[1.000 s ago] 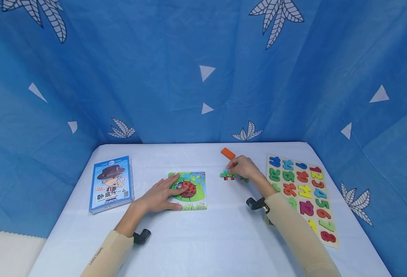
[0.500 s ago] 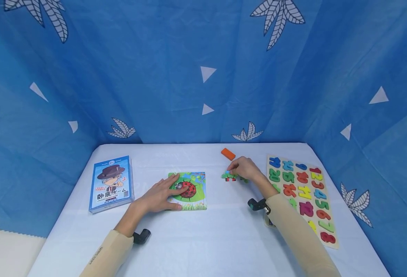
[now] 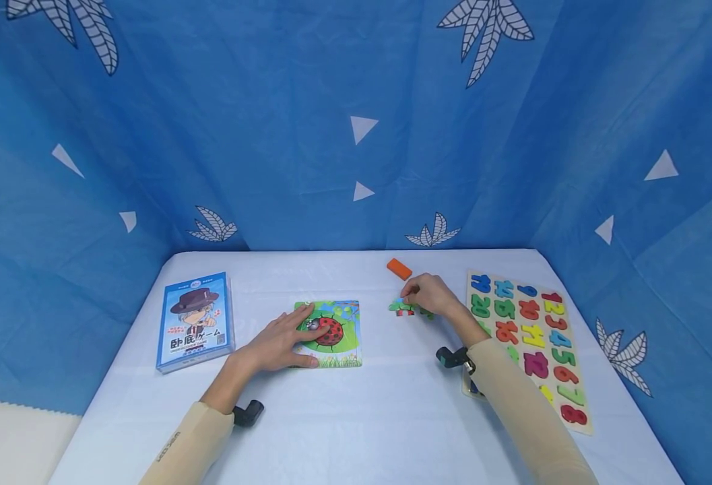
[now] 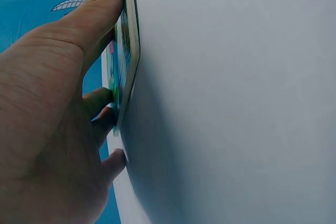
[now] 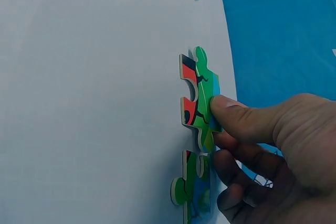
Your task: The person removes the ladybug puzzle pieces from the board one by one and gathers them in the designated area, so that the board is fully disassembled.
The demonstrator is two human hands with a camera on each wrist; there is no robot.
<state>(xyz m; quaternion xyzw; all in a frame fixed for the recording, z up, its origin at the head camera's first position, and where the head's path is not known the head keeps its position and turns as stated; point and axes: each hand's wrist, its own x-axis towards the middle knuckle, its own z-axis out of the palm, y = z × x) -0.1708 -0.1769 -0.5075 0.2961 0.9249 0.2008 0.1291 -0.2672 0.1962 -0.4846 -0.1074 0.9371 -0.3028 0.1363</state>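
My left hand point(image 3: 277, 342) rests with fingers spread on a square ladybug jigsaw board point(image 3: 346, 356). The left wrist view shows the board point(image 4: 129, 56) edge-on, with the thumb along its near edge. My right hand point(image 3: 430, 295) pinches a green, red and black jigsaw piece point(image 5: 206, 90) at its edge, thumb on its upper face. A second jigsaw piece point(image 5: 197, 190) lies right beside it, its tip very close to the held one. Part of that second piece is cut off by the right wrist frame.
An orange block point(image 3: 399, 269) lies behind my right hand. A blue game box point(image 3: 196, 320) stands at the left. A board of coloured numbers point(image 3: 552, 411) lies at the right, partly under my right sleeve. Blue curtains point(image 3: 295, 135) surround the white table point(image 3: 343, 431).
My right hand has shifted slightly to the right, and the pinched jigsaw piece has moved with it, closer to the second piece. My left hand stays in place on the board.
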